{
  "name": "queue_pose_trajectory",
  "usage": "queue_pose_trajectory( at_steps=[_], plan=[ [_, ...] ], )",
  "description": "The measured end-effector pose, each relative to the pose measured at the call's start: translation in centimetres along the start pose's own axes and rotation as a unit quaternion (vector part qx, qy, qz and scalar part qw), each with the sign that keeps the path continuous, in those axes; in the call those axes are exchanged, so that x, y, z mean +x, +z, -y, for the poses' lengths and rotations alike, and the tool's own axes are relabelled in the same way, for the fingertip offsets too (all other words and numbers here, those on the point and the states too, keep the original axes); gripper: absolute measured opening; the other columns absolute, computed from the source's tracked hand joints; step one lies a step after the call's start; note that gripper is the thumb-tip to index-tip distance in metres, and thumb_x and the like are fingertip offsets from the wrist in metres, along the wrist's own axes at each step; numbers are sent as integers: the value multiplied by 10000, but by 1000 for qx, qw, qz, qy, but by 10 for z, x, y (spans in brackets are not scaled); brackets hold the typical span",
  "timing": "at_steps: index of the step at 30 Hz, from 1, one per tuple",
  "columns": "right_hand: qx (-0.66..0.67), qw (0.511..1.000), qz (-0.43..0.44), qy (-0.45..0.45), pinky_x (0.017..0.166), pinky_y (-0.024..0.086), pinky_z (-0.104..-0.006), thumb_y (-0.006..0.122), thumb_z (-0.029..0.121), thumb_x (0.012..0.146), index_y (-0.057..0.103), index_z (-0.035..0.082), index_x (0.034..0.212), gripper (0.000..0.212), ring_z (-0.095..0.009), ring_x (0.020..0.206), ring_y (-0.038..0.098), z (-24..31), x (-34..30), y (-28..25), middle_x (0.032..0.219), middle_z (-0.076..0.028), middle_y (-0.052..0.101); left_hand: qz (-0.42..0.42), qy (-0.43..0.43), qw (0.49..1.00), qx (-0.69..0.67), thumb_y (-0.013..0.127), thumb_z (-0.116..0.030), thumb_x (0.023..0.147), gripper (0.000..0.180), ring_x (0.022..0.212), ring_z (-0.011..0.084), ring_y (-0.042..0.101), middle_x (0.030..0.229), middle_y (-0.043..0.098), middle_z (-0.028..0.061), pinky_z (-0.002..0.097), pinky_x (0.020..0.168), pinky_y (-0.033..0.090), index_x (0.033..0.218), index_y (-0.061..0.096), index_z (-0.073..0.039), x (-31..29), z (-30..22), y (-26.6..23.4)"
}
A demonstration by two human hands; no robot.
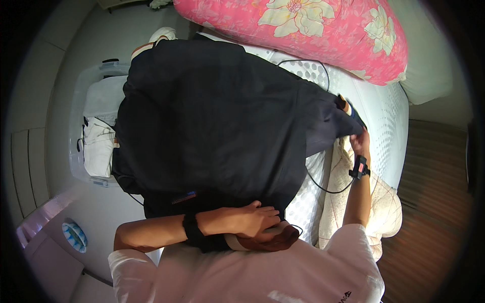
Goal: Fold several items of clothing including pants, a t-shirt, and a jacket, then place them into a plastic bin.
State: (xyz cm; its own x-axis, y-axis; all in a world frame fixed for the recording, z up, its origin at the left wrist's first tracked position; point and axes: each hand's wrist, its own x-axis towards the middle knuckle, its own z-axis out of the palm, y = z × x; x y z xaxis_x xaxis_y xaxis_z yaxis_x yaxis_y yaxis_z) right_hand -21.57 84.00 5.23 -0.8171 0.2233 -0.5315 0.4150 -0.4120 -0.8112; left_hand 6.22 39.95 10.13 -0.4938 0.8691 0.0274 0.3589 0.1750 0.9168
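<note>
A large black jacket (212,111) with a small coloured label near its lower edge lies spread over the bed in front of me. Across its near side reaches my left forearm, and my left hand (257,221) rests on the fabric with its fingers laid out. Just under that hand is a brown and beige striped band (285,236) of the garment, close to my body. Far to the right, my right hand (359,143) is closed on the dark end of the jacket's sleeve, beside another striped band (345,105). Its fingertips are partly hidden by the cloth.
Left of the bed stands a clear plastic bin (78,126) holding folded white and grey clothes (99,146). A pink flowered bedding bundle (313,35) lies at the back. A cream quilted cloth (348,202) lies under my right arm. A thin black cable (328,192) runs across the bed.
</note>
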Motion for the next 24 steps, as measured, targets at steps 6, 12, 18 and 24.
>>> queue_pose_trajectory(
  at_steps=[6, 12, 18, 24],
  plan=[
    [35, 987, -156, -22, 893, 530, -398, 332, 361, 1035, 535, -22, 1201, 465, -289, 1073, 620, 13, 1, -52, 1182, -148, 627, 140, -16, 990, -1, 421, -450, 939, 473, 1194, 235, 493, 1146, 553, 113, 409, 894, 401, 1097, 557, -26, 0, 1, -10],
    [-40, 979, -67, -188, 919, 499, -398, 400, 347, 1012, 581, -28, 1147, 438, -275, 1035, 623, 64, -33, 1, 1146, -152, 637, 37, 35, 998, 22, 411, -446, 939, 470, 1083, 203, 510, 1123, 540, 114, 400, 864, 388, 1094, 550, -25, 1, 10, 12],
    [-337, 823, 34, -456, 548, 460, -271, 573, 194, 947, 673, 3, 996, 222, -132, 565, 578, 53, -142, 197, 723, -50, 650, 138, -16, 990, 31, 423, -436, 930, 457, 1185, 190, 479, 1164, 553, 114, 389, 913, 380, 1089, 559, -29, 5, 5, 0],
    [-563, 486, 526, -414, 725, 526, -419, 615, 246, 888, 533, 10, 1190, 392, -347, 886, 605, -61, -260, 316, 1048, -153, 575, 101, -28, 994, -24, 516, -419, 902, 464, 1259, 257, 466, 1319, 525, 162, 412, 948, 398, 1129, 573, -18, 3, 1, -10]
  ],
)
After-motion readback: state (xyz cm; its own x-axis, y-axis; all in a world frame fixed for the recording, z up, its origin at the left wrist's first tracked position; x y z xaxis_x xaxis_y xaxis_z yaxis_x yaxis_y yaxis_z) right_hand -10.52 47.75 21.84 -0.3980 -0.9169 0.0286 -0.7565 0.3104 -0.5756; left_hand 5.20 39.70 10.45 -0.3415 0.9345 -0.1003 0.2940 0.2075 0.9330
